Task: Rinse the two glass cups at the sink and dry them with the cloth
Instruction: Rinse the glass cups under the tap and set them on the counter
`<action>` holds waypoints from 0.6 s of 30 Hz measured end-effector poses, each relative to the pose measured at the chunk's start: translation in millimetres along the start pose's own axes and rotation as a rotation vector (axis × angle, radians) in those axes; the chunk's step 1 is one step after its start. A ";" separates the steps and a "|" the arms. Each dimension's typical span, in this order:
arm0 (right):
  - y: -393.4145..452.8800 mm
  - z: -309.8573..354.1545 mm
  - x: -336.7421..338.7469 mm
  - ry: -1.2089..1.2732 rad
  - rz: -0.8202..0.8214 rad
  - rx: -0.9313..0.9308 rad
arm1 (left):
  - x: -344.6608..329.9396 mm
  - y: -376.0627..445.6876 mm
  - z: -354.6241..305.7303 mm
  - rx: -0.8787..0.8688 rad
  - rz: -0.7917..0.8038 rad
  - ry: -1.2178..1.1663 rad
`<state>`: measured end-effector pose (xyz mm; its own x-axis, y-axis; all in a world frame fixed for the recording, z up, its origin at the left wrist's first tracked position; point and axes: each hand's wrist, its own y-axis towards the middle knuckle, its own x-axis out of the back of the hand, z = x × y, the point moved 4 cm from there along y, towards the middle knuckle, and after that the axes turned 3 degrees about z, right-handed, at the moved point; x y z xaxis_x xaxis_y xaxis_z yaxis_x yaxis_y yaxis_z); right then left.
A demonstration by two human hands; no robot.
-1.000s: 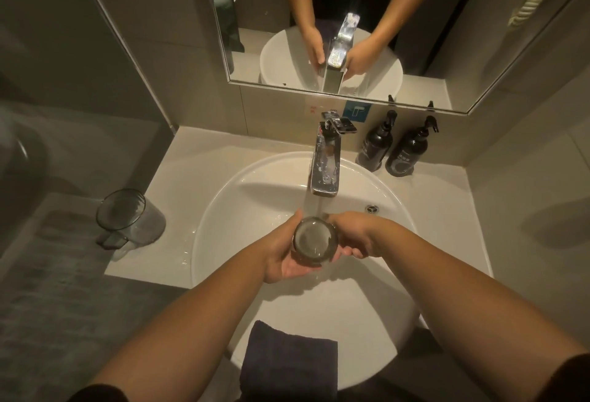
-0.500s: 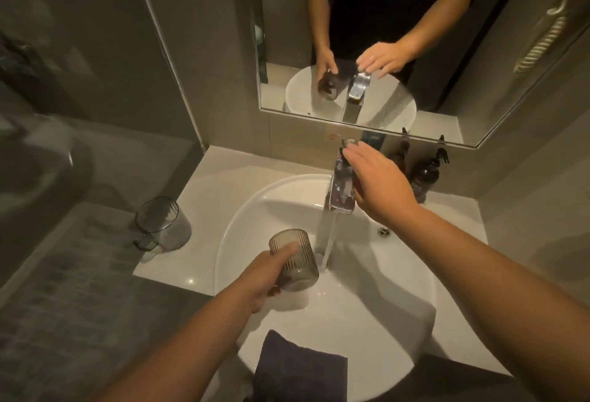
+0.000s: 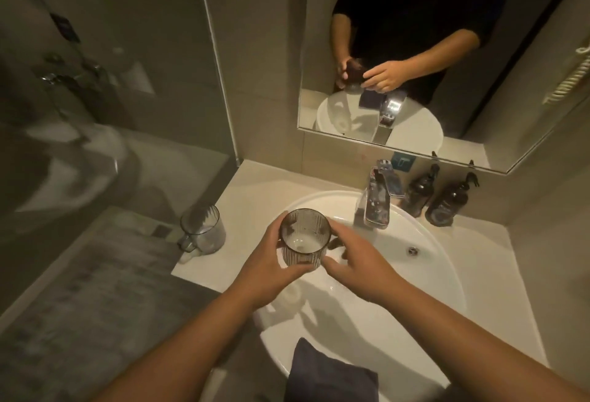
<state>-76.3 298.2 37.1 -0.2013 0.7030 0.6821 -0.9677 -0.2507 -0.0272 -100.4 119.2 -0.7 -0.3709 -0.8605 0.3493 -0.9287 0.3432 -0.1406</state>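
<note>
The right hand point(image 3: 357, 269) has left the faucet point(image 3: 378, 207) handle and come back down to the ribbed glass cup point(image 3: 305, 235), which the left hand point(image 3: 271, 269) has lifted from beside the water stream to a spot above the left part of the white sink point(image 3: 431, 274). No stream shows at the spout now. The left hand is wrapped around the cup's left side and base, holding it upright with its mouth tipped toward the camera. The right hand sits just to the cup's right, fingers spread and loosely curled, fingertips at or very near the wall; whether they press on the glass cannot be told. Left of the left hand, the second glass cup point(image 3: 202, 229) stands on the countertop point(image 3: 255, 191). Nearer the person than both hands, a dark folded cloth point(image 3: 330, 376) drapes over the basin's front rim. Beyond the right hand, two dark pump bottles point(image 3: 447, 200) stand under the mirror point(image 3: 431, 50).
</note>
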 end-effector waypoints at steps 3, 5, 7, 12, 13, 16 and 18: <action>22.2 2.8 -8.8 0.112 0.071 -0.021 | 19.1 1.1 2.6 -0.025 -0.010 0.074; 35.0 10.2 -15.0 0.122 0.094 -0.019 | 32.3 3.9 7.8 -0.028 -0.037 0.140; 50.2 16.0 -23.1 0.101 0.086 -0.020 | 46.2 7.7 12.8 -0.032 -0.087 0.219; 89.6 21.4 -45.3 0.052 0.093 -0.003 | 73.7 22.2 35.2 0.057 -0.128 0.227; 97.9 20.9 -49.8 0.048 0.095 0.002 | 77.5 25.6 41.3 0.078 -0.132 0.206; 122.6 15.2 -61.7 0.029 0.105 -0.025 | 83.2 37.9 57.2 0.120 -0.161 0.087; 137.3 9.0 -67.9 0.016 0.116 -0.048 | 83.7 46.9 64.2 0.142 -0.182 0.016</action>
<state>-194.1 210.1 -6.3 -0.3145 0.6814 0.6609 -0.9437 -0.2994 -0.1404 -175.0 39.1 -37.5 -0.1987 -0.8967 0.3955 -0.9711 0.1258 -0.2028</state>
